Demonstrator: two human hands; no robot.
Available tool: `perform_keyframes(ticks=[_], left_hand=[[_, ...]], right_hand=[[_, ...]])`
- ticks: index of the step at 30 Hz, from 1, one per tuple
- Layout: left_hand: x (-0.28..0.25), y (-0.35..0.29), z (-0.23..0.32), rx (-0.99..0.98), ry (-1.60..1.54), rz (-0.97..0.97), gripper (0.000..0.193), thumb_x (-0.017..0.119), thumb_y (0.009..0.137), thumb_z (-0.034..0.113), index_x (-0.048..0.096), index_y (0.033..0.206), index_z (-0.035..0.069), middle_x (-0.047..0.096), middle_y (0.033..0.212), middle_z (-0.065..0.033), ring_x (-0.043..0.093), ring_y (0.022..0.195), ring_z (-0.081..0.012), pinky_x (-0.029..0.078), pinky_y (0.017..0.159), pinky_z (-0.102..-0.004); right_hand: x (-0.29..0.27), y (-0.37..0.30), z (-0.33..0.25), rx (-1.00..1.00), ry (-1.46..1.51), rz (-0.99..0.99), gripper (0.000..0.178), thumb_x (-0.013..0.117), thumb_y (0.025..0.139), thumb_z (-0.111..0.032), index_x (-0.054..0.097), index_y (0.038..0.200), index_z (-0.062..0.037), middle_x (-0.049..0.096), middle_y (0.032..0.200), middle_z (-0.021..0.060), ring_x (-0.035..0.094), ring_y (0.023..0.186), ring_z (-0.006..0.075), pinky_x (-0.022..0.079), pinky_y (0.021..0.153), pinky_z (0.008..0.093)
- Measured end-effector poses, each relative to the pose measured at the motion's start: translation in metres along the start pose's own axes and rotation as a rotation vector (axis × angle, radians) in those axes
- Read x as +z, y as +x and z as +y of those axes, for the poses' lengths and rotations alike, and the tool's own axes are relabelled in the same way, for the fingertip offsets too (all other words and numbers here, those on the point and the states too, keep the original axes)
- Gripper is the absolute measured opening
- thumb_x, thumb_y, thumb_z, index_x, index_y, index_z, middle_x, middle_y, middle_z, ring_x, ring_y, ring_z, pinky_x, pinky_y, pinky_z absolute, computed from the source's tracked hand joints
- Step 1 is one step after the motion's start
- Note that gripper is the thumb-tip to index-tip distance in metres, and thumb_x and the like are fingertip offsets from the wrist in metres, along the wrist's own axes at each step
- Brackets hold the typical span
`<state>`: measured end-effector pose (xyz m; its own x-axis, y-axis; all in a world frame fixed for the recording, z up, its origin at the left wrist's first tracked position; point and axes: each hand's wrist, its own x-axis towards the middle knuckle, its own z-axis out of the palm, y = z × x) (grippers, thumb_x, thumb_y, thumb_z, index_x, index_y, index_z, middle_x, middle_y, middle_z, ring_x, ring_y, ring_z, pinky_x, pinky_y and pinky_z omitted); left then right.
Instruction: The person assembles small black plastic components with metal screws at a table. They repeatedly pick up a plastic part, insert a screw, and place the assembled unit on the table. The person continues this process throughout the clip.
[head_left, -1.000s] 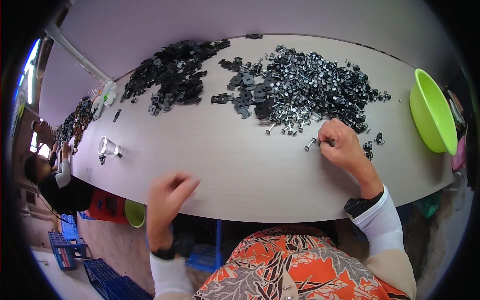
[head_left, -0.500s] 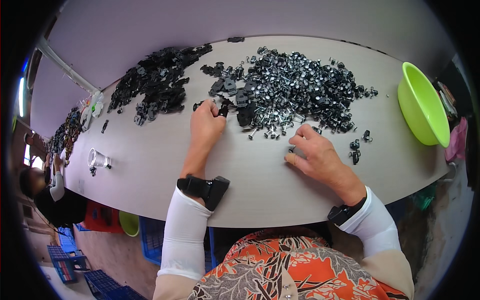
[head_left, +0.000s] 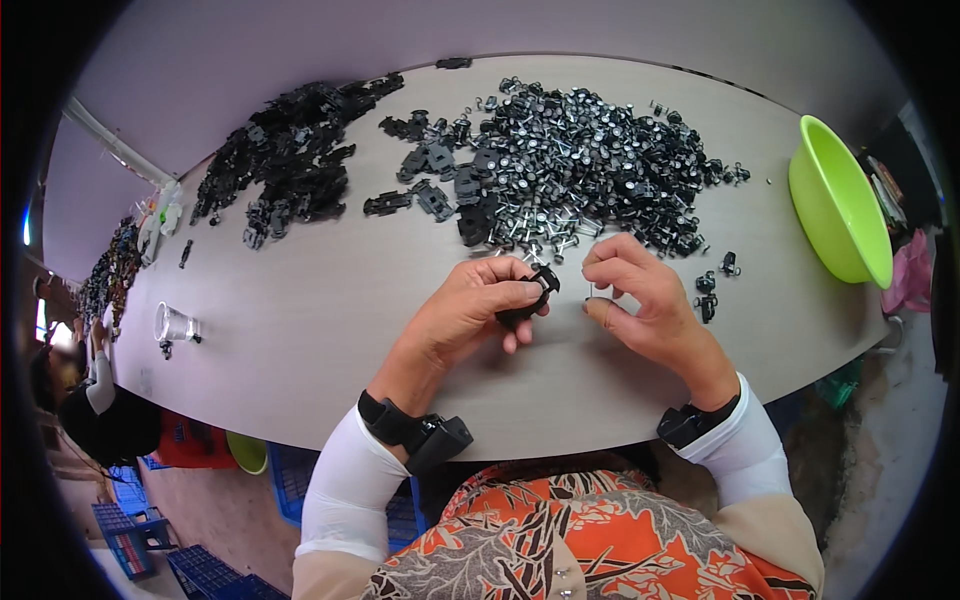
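My left hand (head_left: 470,308), closed, grips a black plastic toy car chassis (head_left: 542,284) between thumb and fingers over the near middle of the table. Just to its right, my right hand (head_left: 648,305) pinches a thin metal wheel axle (head_left: 590,291) upright between thumb and fingertips. A small gap separates the axle from the chassis. Beyond both hands lies a heap of small black wheels on silvery axles (head_left: 590,160), with loose axles at its near edge. Several more chassis (head_left: 433,200) lie flat to the left of that heap.
A large pile of black chassis parts (head_left: 285,160) is at the far left. A clear plastic cup (head_left: 176,324) lies near the left edge. A lime-green basin (head_left: 835,210) stands tilted at the right. Wheeled pieces (head_left: 706,295) sit right of my right hand. Another person (head_left: 95,390) works at far left.
My left hand has drawn back toward me and to the right, bringing a chassis from beside the heap. The right hand has shifted slightly, and the axle in its pinch now shows.
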<state>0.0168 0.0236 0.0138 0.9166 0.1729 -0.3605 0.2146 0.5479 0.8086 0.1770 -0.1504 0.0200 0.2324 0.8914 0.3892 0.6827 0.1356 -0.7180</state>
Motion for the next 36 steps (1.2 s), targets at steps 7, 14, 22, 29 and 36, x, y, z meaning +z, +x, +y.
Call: perform_keyframes(ticks=[7, 14, 22, 29, 36], left_hand=[[0.01, 0.003, -0.01, -0.059, 0.027, 0.005, 0.016, 0.075, 0.083, 0.012, 0.064, 0.088, 0.003, 0.067, 0.078, -0.0071, 0.06, 0.053, -0.01, 0.043, 0.043, -0.0199], [0.009, 0.004, -0.026, -0.025, -0.206, -0.035, 0.016, 0.069, 0.09, 0.019, 0.063, 0.091, 0.004, 0.064, 0.078, -0.0045, 0.054, 0.053, -0.0085, 0.038, 0.043, -0.0193], [0.02, -0.001, -0.03, 0.019, -0.26, -0.017, 0.018, 0.066, 0.092, 0.02, 0.063, 0.096, 0.002, 0.064, 0.084, -0.0027, 0.047, 0.054, -0.0065, 0.035, 0.046, -0.018], [0.022, -0.002, -0.027, 0.029, 0.004, -0.001, 0.02, 0.068, 0.091, 0.022, 0.064, 0.092, 0.003, 0.062, 0.073, -0.001, 0.055, 0.055, -0.0063, 0.039, 0.046, -0.0175], [0.022, 0.003, -0.03, 0.111, 0.152, 0.139, 0.016, 0.066, 0.092, 0.016, 0.063, 0.093, 0.001, 0.065, 0.077, -0.006, 0.062, 0.056, -0.0103, 0.049, 0.047, -0.0215]], right_hand=[[0.011, 0.004, -0.006, -0.321, -0.048, 0.077, 0.04, 0.075, 0.063, 0.006, 0.063, 0.099, -0.003, 0.062, 0.099, 0.009, 0.06, 0.089, 0.029, 0.05, 0.075, 0.0364], [0.016, -0.003, -0.01, -0.232, -0.058, 0.033, 0.038, 0.074, 0.064, 0.006, 0.058, 0.097, -0.0036, 0.06, 0.097, 0.0108, 0.06, 0.089, 0.0298, 0.051, 0.073, 0.0369], [0.011, -0.007, -0.01, -0.186, -0.008, -0.017, 0.037, 0.073, 0.063, 0.007, 0.056, 0.095, -0.0039, 0.056, 0.092, 0.0103, 0.058, 0.085, 0.0299, 0.049, 0.071, 0.0374], [0.018, -0.012, -0.019, -0.204, -0.104, -0.049, 0.037, 0.076, 0.068, -0.002, 0.059, 0.101, -0.0047, 0.056, 0.091, 0.0096, 0.058, 0.085, 0.0303, 0.049, 0.072, 0.0352], [-0.021, 0.002, 0.023, 0.017, -0.251, 0.067, 0.023, 0.07, 0.076, 0.0, 0.059, 0.097, -0.0006, 0.06, 0.093, 0.0095, 0.06, 0.076, 0.0211, 0.049, 0.066, 0.0314]])
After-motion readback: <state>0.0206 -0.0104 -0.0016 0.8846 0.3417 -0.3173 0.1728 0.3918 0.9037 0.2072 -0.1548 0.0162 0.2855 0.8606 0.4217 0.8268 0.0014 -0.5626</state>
